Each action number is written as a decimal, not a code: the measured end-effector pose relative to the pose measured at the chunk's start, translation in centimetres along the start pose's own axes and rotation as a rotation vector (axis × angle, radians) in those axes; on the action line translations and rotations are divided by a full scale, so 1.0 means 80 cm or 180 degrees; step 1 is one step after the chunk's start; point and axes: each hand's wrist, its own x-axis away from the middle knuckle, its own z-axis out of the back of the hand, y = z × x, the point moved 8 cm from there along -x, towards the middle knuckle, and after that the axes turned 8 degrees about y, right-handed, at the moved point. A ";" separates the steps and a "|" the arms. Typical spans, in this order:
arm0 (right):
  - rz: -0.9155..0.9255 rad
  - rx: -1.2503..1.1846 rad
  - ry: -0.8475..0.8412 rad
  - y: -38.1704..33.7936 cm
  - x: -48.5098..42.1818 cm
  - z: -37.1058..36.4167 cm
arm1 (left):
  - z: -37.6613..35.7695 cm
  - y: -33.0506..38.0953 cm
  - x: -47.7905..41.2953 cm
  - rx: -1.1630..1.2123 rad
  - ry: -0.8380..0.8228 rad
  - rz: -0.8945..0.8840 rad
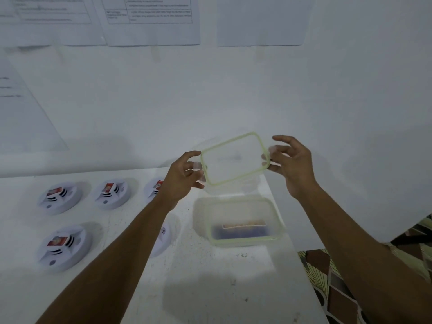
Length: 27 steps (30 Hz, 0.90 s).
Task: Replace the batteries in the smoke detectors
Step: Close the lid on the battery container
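Wide white table (pixel 210 288) below. Open clear tub (pixel 243 240) by its right edge, something dark and orange inside, too blurred to name. Green-rimmed lid (pixel 233 160) up in the air over the tub's far side, tilted. Smoke detectors (pixel 64 247) in rows toward the left edge, backs up, red-labelled blocks showing. Left hand (pixel 184 176) and right hand (pixel 292 164) pinching the lid's short ends, fingers curled on the rim.

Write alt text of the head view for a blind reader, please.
The left hand and right hand hold up a clear green-rimmed lid behind an open container on a table; smoke detectors lie to its left.
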 end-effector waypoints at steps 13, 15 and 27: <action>0.0026 0.0747 -0.0248 0.011 -0.003 -0.015 | 0.037 0.012 -0.004 0.0655 0.0435 0.0059; -0.0213 0.0290 -0.0237 0.014 -0.006 -0.012 | 0.036 0.011 -0.009 0.0874 0.0459 0.0122; -0.0449 0.0273 -0.0130 0.075 -0.015 0.001 | -0.010 -0.019 -0.015 -0.0551 -0.0107 -0.0221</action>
